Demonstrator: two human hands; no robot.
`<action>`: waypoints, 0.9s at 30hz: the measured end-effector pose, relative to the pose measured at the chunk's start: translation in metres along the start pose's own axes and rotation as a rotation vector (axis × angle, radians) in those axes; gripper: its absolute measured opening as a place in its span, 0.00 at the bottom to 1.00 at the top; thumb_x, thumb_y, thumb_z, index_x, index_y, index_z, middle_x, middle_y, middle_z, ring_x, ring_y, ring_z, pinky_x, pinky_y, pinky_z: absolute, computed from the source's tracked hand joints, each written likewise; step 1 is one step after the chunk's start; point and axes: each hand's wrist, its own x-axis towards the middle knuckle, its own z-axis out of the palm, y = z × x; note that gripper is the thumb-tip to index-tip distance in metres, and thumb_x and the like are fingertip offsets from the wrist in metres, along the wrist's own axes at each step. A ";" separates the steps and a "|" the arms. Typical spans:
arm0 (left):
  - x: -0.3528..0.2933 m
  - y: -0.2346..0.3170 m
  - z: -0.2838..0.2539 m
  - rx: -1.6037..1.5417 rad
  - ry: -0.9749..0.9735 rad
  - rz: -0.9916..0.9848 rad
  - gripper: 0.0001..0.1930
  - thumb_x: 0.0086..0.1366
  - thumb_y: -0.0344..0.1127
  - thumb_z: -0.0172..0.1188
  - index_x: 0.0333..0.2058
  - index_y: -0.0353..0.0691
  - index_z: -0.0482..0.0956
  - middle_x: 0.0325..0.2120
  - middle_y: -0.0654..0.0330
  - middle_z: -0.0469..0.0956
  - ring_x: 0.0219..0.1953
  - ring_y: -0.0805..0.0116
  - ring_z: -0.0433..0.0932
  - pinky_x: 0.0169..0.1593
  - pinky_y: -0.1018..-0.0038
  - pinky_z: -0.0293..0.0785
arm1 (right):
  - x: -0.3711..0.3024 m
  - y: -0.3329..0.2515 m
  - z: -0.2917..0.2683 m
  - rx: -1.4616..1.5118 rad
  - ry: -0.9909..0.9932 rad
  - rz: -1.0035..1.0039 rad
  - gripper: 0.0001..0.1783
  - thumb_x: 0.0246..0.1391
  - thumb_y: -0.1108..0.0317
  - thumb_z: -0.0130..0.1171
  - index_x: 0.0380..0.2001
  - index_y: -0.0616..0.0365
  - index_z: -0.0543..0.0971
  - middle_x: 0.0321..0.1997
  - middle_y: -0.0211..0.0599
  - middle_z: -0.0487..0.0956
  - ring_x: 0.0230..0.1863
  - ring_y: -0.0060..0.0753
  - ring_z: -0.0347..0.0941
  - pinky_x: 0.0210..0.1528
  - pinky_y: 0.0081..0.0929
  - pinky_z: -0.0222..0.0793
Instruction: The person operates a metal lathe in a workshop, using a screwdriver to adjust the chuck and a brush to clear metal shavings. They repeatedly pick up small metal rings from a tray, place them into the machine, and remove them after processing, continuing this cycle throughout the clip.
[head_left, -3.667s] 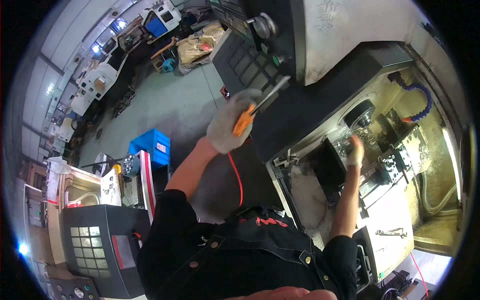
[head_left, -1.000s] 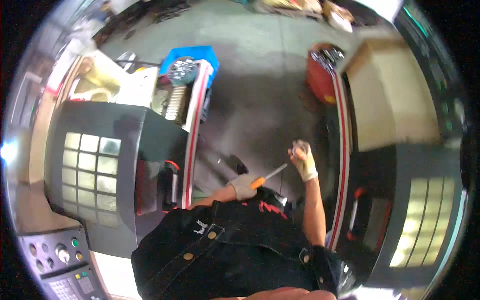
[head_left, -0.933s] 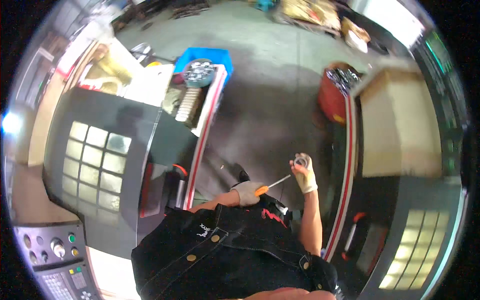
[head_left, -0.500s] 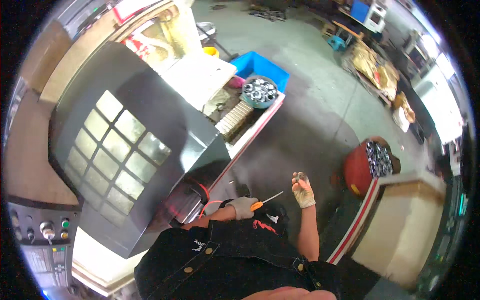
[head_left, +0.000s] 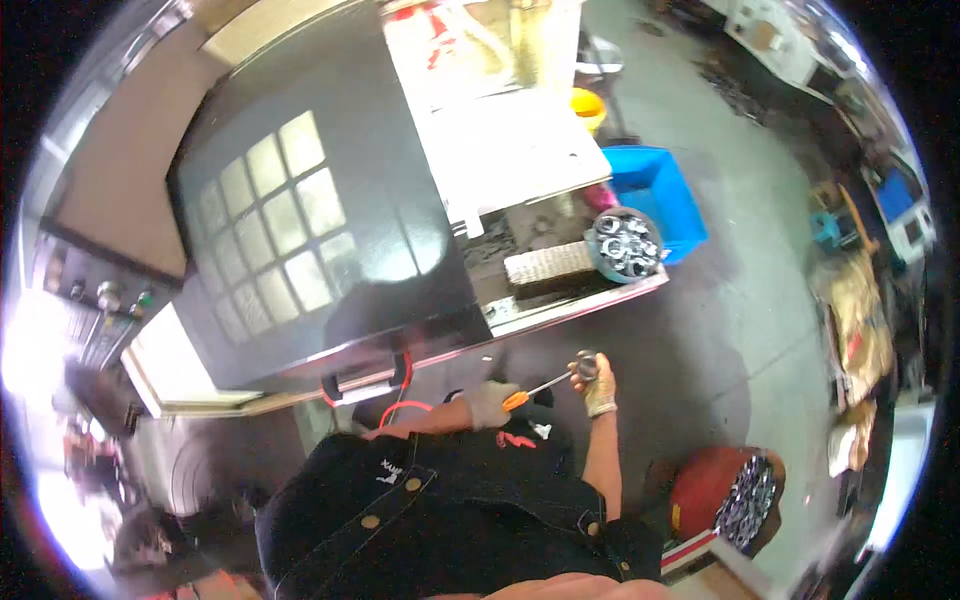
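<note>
My left hand (head_left: 487, 407), in a grey glove, is closed round an orange-handled tool (head_left: 514, 401) with a thin straight metal shaft, in front of my black garment. The shaft points right and slightly away from me, its end close to my right hand (head_left: 601, 392). That hand wears a pale glove and pinches a small round metal part (head_left: 587, 368), held up over the floor. Whether the tool's tip touches the part I cannot tell.
On the left stands a large dark machine door (head_left: 390, 200) with a grid window. Beyond my right hand, a bowl of metal rings (head_left: 628, 245) sits beside a stack of pale pieces (head_left: 548, 264) and a blue bin (head_left: 672, 205). At lower right is a red container (head_left: 698, 490) full of metal parts.
The view has swung, so the machine and bowl now lie further right and the red container lower. My right hand has brought the metal part closer to the tool's shaft.
</note>
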 end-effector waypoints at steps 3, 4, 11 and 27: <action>-0.006 0.032 -0.010 0.006 0.106 -0.090 0.17 0.49 0.35 0.56 0.41 0.43 0.73 0.32 0.46 0.78 0.39 0.45 0.77 0.41 0.57 0.71 | 0.021 -0.024 0.013 -0.046 -0.107 -0.024 0.23 0.61 0.46 0.47 0.36 0.57 0.76 0.35 0.48 0.80 0.22 0.33 0.76 0.18 0.23 0.71; -0.006 0.037 -0.011 0.014 0.151 -0.109 0.17 0.49 0.35 0.56 0.41 0.43 0.72 0.32 0.46 0.78 0.39 0.44 0.77 0.41 0.56 0.71 | 0.028 -0.033 0.018 0.050 -0.152 0.023 0.23 0.60 0.46 0.48 0.35 0.57 0.76 0.36 0.49 0.80 0.24 0.34 0.77 0.20 0.23 0.73; -0.028 0.030 0.021 -0.071 0.217 -0.286 0.17 0.51 0.37 0.56 0.42 0.45 0.72 0.31 0.48 0.78 0.36 0.44 0.78 0.40 0.54 0.72 | 0.058 -0.056 0.065 0.135 -0.377 0.249 0.21 0.60 0.50 0.51 0.29 0.59 0.76 0.42 0.51 0.79 0.36 0.42 0.78 0.29 0.26 0.79; -0.142 -0.034 -0.008 -0.329 0.597 -0.296 0.19 0.55 0.41 0.61 0.44 0.42 0.71 0.35 0.51 0.77 0.40 0.49 0.77 0.42 0.61 0.72 | 0.069 0.028 0.255 0.123 -0.652 -0.189 0.23 0.58 0.58 0.53 0.52 0.61 0.73 0.52 0.36 0.76 0.50 0.37 0.73 0.55 0.37 0.68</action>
